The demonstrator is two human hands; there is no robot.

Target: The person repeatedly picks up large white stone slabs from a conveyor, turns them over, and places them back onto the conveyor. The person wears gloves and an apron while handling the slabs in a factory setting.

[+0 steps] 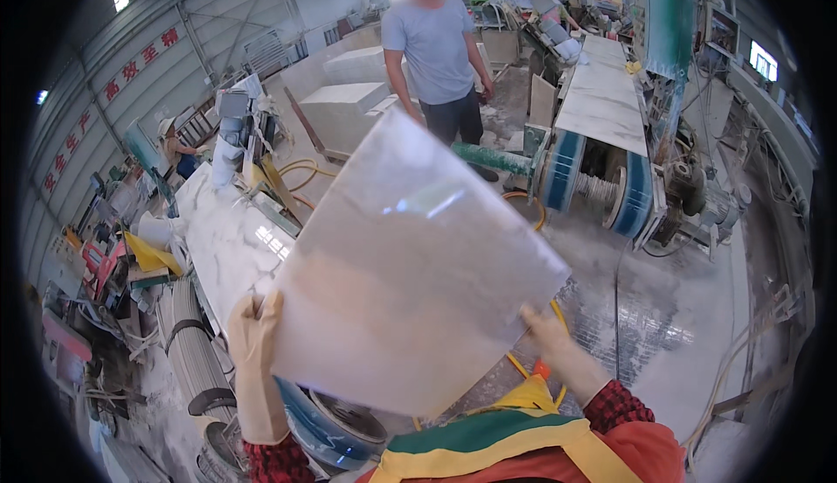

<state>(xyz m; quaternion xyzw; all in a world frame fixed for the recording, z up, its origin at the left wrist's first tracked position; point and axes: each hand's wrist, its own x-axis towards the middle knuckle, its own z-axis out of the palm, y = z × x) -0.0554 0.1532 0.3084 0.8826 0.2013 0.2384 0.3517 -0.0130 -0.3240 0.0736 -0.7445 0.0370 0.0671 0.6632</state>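
A large square stone tile (392,282), pale grey-white with a glossy face that reflects light, is held up tilted in front of me. My left hand (259,357), in a cream rubber glove, grips its left edge, thumb over the face and fingers partly hidden behind. At the lower right edge, my right hand (558,348) is closed on the tile, most of its fingers out of sight behind it. The tile covers part of the blue wheel (336,439) below it. A green and yellow apron (488,439) covers my front.
Beyond the tile stands a person in a grey T-shirt (436,51). A white veined slab (231,239) lies at left, another slab (602,95) on the blue-rollered machine (562,169) at right. Stone blocks (344,112) stand behind. A yellow hose (558,313) runs over wet floor.
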